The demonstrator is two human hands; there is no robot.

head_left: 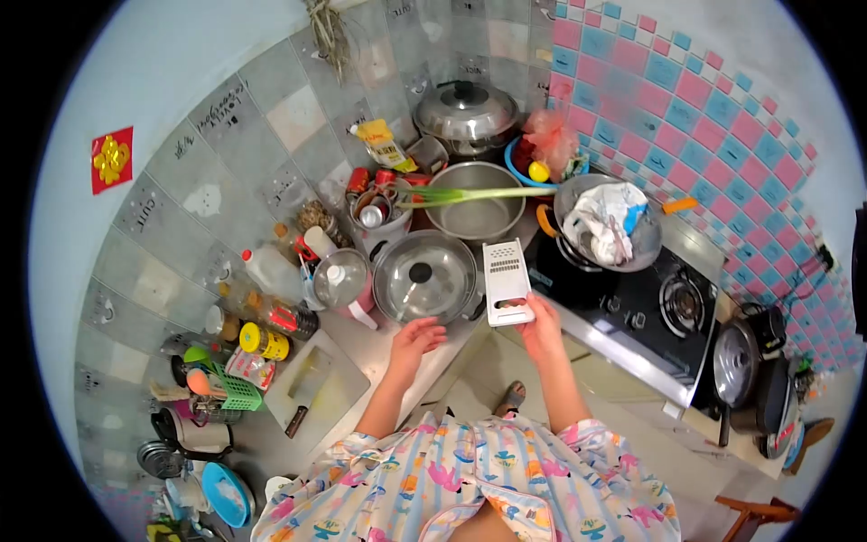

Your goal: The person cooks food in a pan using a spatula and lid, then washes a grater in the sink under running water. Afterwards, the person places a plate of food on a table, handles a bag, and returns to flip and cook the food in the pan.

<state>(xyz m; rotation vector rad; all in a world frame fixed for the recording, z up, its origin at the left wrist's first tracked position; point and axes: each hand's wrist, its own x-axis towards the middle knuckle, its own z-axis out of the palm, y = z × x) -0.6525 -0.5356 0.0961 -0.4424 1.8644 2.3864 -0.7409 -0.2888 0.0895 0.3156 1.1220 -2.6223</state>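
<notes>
My right hand (pixel 541 329) is closed on the lower end of a white grater (pixel 506 271), with fingers showing through its handle slot. The grater is held up at the counter's edge, its holed face toward me. My left hand (pixel 419 339) holds nothing; its fingers are stretched out and apart, near a glass-lidded pan (pixel 425 276). Behind the grater stands a wide steel basin (pixel 479 221) with a long green onion (pixel 479 193) lying across its rim.
To the left, a knife (pixel 302 402) lies on a cutting board (pixel 339 379), beside bottles and a yellow-lidded jar (pixel 264 341). On the right, a wok (pixel 578 194) holding a crumpled plastic bag (pixel 607 217) sits on the gas stove (pixel 623 307). A lidded steel pot (pixel 466 113) stands behind.
</notes>
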